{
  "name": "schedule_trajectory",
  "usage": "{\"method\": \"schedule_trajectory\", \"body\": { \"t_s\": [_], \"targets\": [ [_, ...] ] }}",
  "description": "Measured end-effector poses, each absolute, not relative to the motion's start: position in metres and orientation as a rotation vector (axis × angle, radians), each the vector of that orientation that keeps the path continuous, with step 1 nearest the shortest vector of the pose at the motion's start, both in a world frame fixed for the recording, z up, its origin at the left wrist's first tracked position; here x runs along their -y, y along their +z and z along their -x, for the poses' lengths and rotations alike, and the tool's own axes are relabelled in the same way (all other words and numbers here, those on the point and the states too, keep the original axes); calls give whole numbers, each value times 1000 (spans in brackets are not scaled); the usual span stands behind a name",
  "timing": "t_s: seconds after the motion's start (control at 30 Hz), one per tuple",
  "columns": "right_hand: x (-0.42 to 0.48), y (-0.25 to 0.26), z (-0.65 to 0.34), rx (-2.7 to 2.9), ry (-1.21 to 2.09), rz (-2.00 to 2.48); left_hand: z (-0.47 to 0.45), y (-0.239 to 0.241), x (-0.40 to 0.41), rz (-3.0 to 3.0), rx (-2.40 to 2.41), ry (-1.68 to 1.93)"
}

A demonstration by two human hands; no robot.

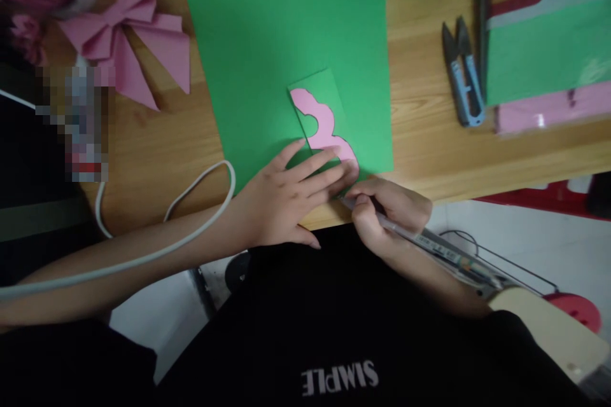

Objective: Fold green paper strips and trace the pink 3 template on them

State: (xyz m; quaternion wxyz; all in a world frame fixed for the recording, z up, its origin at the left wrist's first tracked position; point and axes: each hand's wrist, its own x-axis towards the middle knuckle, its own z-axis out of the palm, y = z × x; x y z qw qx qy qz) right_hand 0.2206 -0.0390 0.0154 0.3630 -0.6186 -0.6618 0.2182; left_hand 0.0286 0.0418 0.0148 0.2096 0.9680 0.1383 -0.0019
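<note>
My left hand (291,197) lies flat with its fingers spread, pressing on a pink scalloped paper cutout (324,117). The cutout rests on a small folded-looking piece of green paper (329,86), which lies on a large green sheet (291,19). In my right hand (386,206) is a pen (410,235) with a clear barrel, pinched between thumb and fingers. Its tip is close to the lower end of the cutout, beside my left fingertips; whether it touches the paper I cannot tell. My left fingers cover part of the cutout.
A pink paper bow (114,38) lies at the left. Blue-handled thread snips (463,76) sit to the right, beside packaged coloured paper (548,57). A white cable (205,229) loops over my left forearm. The wooden table's (429,152) edge runs just below my hands.
</note>
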Motion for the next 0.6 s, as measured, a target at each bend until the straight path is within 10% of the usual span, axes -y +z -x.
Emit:
{"method": "schedule_trajectory", "body": {
  "t_s": [0.6],
  "targets": [
    [29, 28, -258, 1284, 426, 1714, -40, 27, -45, -2899, -612, 386]
  ]
}}
